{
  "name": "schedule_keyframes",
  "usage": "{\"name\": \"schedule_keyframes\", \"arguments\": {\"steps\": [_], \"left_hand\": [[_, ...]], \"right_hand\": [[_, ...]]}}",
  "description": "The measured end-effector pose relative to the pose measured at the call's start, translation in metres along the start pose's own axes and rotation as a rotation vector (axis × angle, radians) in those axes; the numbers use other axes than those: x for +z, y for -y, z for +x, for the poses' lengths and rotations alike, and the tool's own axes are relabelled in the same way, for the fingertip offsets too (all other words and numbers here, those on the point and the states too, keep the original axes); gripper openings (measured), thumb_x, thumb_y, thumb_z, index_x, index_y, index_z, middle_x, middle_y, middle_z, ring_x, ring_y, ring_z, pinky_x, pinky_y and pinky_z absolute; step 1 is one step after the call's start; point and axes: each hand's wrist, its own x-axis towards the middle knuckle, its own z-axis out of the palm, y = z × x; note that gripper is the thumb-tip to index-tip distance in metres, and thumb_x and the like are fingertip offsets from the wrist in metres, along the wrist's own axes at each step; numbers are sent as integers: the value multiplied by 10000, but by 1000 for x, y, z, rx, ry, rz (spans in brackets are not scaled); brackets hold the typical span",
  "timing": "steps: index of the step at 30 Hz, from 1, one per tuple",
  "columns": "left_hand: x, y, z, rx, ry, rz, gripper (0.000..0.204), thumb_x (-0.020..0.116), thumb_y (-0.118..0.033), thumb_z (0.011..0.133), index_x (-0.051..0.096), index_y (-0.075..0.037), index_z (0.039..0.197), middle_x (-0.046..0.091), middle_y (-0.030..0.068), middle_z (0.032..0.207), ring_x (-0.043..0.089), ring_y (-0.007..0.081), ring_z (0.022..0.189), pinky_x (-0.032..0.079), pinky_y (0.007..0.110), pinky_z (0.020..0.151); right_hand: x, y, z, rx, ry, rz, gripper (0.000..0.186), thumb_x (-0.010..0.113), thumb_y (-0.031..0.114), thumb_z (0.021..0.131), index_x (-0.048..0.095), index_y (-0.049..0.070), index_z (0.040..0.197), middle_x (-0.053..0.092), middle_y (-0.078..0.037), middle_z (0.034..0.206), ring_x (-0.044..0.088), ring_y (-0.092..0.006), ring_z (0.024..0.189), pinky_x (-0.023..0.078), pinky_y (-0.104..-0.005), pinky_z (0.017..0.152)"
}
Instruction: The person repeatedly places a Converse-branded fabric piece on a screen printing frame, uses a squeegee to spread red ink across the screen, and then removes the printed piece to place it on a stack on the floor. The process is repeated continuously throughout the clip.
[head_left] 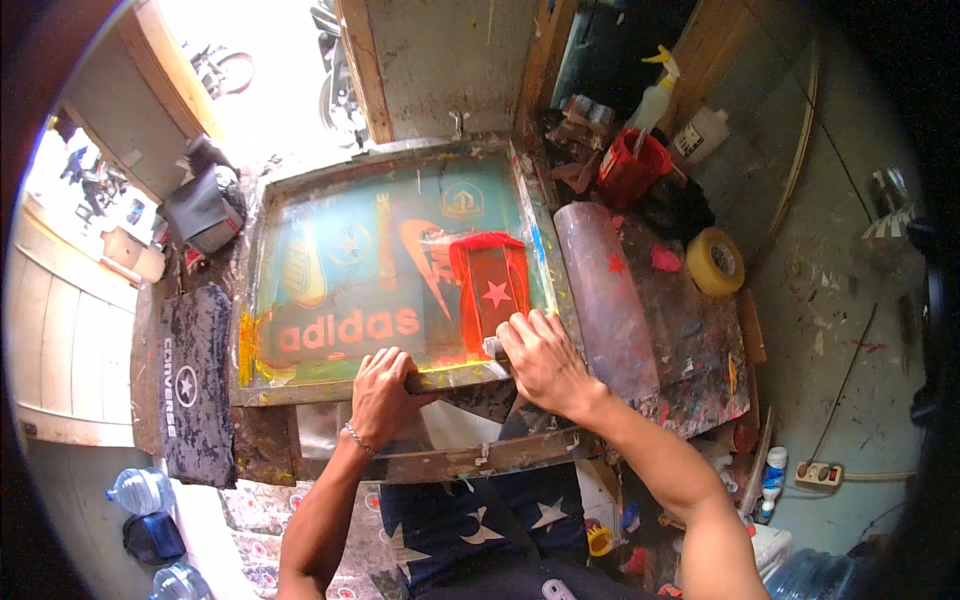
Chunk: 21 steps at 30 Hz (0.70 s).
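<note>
A wooden-framed printing screen (340, 391) with green mesh lies before me, bearing several logo-shaped openings. Bright red ink (465, 318) borders a panel around a star at its right side. My left hand (382, 385) curls over the near edge of the frame, fingers closed on the wood. At the near end of the red patch, my right hand (543, 360) is closed around a squeegee (491, 346). Only its pale end shows; the fingers hide the remainder, and its blade cannot be made out.
A dark speckled printed cloth piece (200, 375) lies at the left. On the right are a translucent plastic sheet (605, 300), a tape roll (715, 262), a red container (634, 165) and a spray bottle (656, 95). A power strip (820, 474) hangs at the right wall.
</note>
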Motion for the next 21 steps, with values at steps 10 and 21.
{"name": "schedule_keyframes", "arguments": {"steps": [10,21], "left_hand": [[-108,-36,59,22,-877,112,403,898,-233,729,692,-77,1038,651,67,888,607,274,817,482,414,777],[5,-17,-163,-279,7,123,429,739,-329,888,675,-161,1277,405,141,1555,289,389,1469,178,556,1206]], "right_hand": [[-134,-38,127,-24,-580,-74,532,657,532,899,592,23,755,616,-218,696,665,-407,713,525,-494,643],[-201,-53,185,93,-431,94,446,640,407,911,744,-27,923,729,-234,870,730,-360,862,547,-421,800]]}}
